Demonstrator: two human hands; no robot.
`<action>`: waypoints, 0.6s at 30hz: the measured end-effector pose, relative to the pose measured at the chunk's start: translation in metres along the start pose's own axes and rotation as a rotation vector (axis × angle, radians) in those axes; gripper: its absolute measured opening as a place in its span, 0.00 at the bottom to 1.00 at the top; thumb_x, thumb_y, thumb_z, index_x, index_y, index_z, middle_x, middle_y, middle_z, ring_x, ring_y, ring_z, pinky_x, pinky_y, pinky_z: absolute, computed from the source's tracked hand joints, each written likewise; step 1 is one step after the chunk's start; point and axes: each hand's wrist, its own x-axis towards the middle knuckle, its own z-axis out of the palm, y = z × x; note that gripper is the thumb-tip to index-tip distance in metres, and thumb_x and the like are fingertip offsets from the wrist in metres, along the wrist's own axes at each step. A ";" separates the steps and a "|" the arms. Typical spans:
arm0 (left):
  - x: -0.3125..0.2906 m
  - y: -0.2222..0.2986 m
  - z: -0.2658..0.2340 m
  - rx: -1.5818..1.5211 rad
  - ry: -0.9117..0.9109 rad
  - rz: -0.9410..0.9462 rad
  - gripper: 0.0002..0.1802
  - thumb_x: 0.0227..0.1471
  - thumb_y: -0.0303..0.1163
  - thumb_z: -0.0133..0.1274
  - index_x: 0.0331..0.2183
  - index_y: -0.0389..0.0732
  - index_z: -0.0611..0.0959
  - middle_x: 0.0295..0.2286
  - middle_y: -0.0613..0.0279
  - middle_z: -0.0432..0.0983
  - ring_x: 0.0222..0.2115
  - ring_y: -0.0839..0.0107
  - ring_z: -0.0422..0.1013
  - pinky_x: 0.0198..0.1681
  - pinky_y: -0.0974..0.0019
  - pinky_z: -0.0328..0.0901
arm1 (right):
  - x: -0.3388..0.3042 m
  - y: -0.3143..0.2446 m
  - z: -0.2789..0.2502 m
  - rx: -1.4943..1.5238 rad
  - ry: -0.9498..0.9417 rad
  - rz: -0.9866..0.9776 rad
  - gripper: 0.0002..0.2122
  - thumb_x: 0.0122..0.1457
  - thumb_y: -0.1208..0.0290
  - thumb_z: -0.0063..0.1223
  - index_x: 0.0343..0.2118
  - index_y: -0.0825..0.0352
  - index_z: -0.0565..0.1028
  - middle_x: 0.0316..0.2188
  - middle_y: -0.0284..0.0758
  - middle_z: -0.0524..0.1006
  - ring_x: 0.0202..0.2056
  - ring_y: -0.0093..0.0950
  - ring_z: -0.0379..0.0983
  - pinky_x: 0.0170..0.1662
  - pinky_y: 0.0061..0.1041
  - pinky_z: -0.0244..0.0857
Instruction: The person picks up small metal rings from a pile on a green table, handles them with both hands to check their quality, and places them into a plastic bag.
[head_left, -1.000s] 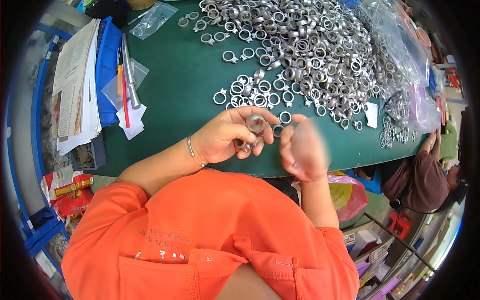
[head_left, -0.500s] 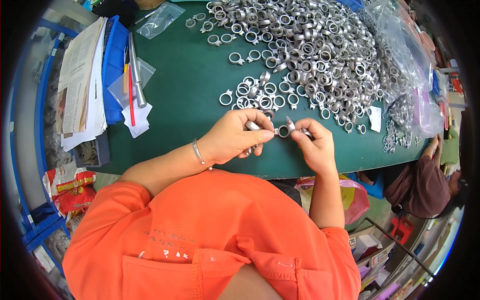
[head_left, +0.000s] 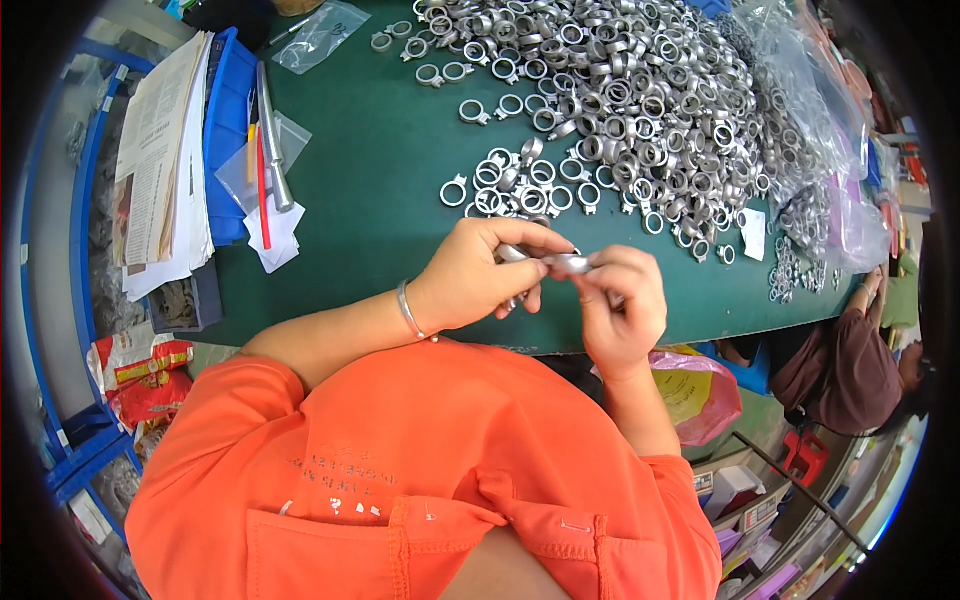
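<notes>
My left hand (head_left: 480, 275) is closed, thumb and forefinger pinching a silver-grey metal ring (head_left: 571, 264) that shows edge-on. From the other side my right hand (head_left: 625, 300) grips the same ring with its fingertips. Another metal piece (head_left: 511, 253) shows between the left thumb and fingers, and more metal glints under that palm. Something grey is tucked in the curled right fingers, too hidden to name. Just beyond the left hand lies a small cluster of rings (head_left: 520, 180) with little raised settings. A large heap of similar rings (head_left: 640, 100) spreads behind it.
The green table (head_left: 350, 190) carries a blue bin (head_left: 228, 140) with papers (head_left: 165, 160), a metal rod (head_left: 272, 140) and a red pen (head_left: 263, 195) at left. Plastic bags (head_left: 820, 120) lie at right, beside a white slip (head_left: 753, 234). Another person (head_left: 835, 375) sits at far right.
The ring between my hands has turned from face-on to edge-on. My right fingers have closed in on it, and the left forefinger has stretched out along it.
</notes>
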 end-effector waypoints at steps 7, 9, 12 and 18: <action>0.003 -0.019 -0.025 -0.780 -0.226 -0.095 0.13 0.50 0.27 0.44 0.38 0.35 0.75 0.31 0.56 0.70 0.24 0.69 0.67 0.12 0.78 0.56 | 0.011 0.018 -0.011 -0.108 -0.111 0.282 0.05 0.46 0.81 0.55 0.27 0.70 0.73 0.21 0.36 0.73 0.22 0.29 0.70 0.25 0.21 0.63; 0.005 -0.024 -0.027 -0.743 -0.203 -0.087 0.09 0.51 0.28 0.44 0.35 0.36 0.74 0.30 0.57 0.69 0.24 0.71 0.66 0.11 0.78 0.55 | 0.008 0.028 -0.007 -0.232 -0.210 0.293 0.06 0.46 0.76 0.56 0.28 0.69 0.74 0.22 0.39 0.73 0.22 0.33 0.70 0.26 0.26 0.64; 0.003 -0.018 -0.020 -0.672 -0.116 -0.084 0.07 0.53 0.30 0.46 0.27 0.37 0.72 0.24 0.60 0.68 0.21 0.76 0.64 0.10 0.78 0.53 | 0.003 0.027 0.000 -0.319 -0.303 0.319 0.05 0.45 0.75 0.56 0.26 0.69 0.75 0.20 0.39 0.71 0.22 0.36 0.70 0.28 0.29 0.65; 0.000 -0.011 -0.006 -0.069 0.064 -0.107 0.06 0.45 0.26 0.55 0.29 0.38 0.75 0.19 0.65 0.70 0.15 0.82 0.65 0.11 0.80 0.55 | -0.002 0.020 0.006 0.014 -0.073 0.271 0.04 0.43 0.83 0.55 0.25 0.70 0.75 0.21 0.37 0.74 0.21 0.30 0.71 0.25 0.23 0.65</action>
